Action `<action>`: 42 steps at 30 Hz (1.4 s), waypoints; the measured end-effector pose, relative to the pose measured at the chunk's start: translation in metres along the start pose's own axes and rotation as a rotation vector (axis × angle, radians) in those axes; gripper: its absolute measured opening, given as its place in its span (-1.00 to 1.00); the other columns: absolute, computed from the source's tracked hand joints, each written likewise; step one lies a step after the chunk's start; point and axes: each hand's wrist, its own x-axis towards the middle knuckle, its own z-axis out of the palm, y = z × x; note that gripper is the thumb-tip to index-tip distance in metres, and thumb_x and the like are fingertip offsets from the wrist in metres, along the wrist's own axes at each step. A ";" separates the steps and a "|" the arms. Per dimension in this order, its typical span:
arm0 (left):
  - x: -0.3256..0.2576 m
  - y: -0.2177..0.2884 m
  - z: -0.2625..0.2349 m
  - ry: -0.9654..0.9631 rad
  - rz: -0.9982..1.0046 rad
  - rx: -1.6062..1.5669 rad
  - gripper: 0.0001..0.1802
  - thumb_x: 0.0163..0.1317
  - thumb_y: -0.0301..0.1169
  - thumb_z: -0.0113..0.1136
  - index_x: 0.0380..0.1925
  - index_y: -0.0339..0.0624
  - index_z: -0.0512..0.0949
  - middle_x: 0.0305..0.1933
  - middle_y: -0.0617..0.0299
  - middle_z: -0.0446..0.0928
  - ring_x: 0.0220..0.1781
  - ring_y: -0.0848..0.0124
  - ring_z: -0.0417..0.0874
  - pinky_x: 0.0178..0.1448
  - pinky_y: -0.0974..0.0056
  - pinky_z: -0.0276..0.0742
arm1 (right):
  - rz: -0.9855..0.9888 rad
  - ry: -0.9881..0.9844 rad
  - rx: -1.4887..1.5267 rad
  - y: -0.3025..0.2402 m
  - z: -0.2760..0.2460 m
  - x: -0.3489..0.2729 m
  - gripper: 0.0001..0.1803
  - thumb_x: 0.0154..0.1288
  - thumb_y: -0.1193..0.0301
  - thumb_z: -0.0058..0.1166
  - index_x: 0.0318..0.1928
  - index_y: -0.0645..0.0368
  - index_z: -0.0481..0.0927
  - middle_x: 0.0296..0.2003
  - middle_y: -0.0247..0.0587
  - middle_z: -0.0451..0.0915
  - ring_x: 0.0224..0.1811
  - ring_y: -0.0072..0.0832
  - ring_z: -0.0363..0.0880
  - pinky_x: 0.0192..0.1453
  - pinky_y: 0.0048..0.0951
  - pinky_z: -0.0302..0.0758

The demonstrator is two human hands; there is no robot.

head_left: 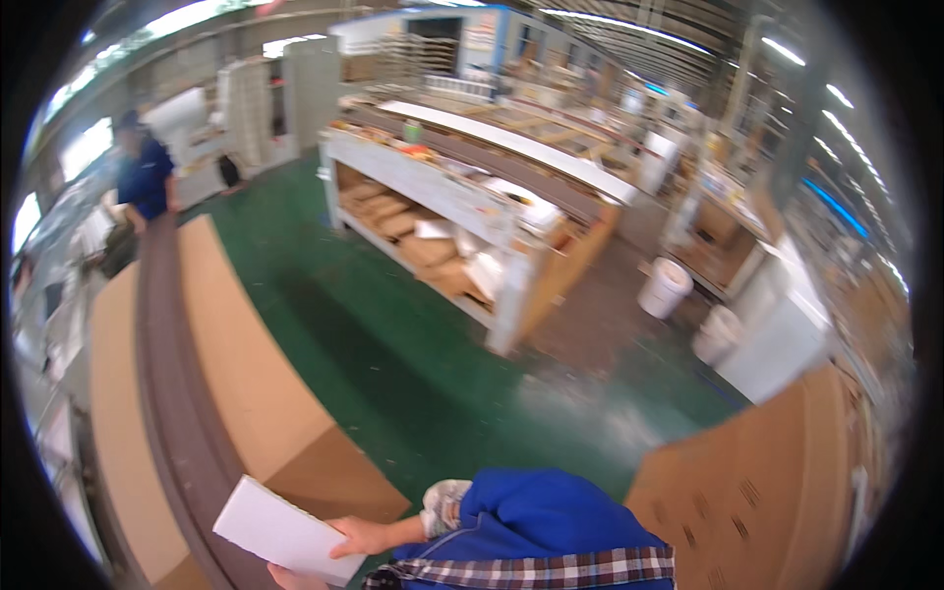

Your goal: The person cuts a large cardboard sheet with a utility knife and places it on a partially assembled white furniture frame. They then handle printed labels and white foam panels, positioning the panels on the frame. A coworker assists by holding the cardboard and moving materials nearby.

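Note:
A white rectangular sheet or stack [280, 526], with one slightly ragged long edge, is held low at the left front; I cannot tell whether it is paper or foam. My right hand [362, 537] is closed on its right end, thumb lying over the top face. At the lower edge of the picture my left hand [293, 578] grips the near side of the same white sheet, its fingers mostly hidden. Beneath lies a long dark brown panel [182, 364], running away over tan cardboard [231, 344].
Another person [146, 172] in dark blue stands at the panel's far end. A workbench [423, 162] with shelves of cardboard pieces stands ahead on the green floor [364, 344]. White buckets [665, 287] are at the right, and printed cardboard [757, 482] at the near right.

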 end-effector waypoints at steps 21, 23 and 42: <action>-0.026 -0.142 0.106 -0.448 0.127 0.887 -0.56 0.35 -0.32 -0.04 0.11 -0.41 0.30 -0.31 0.14 0.51 -0.31 0.47 0.50 -0.21 0.37 0.40 | 0.386 0.999 0.771 -0.026 -0.094 -0.170 -0.55 0.21 0.44 0.16 0.07 0.41 0.44 -0.06 -0.08 0.56 -0.07 -0.36 0.57 0.03 -0.37 0.50; -0.024 -0.149 0.105 -0.440 -0.012 0.913 -0.58 0.32 -0.29 -0.01 0.06 -0.38 0.37 -0.47 0.15 0.52 -0.47 0.48 0.51 -0.36 0.38 0.43 | 0.331 1.031 0.746 -0.009 -0.125 -0.166 -0.58 0.26 0.46 0.10 0.08 0.42 0.42 -0.04 -0.06 0.55 -0.05 -0.34 0.56 0.06 -0.35 0.50; 0.039 -0.216 0.270 -1.046 -0.880 1.276 -0.66 0.23 -0.27 0.14 -0.14 -0.34 0.55 -0.37 0.11 0.64 -0.41 0.42 0.63 -0.31 0.32 0.54 | -0.079 1.330 0.708 -0.024 -0.557 -0.259 -0.55 0.12 0.48 -0.07 0.07 0.33 0.36 -0.10 -0.07 0.54 -0.05 -0.28 0.54 0.04 -0.29 0.49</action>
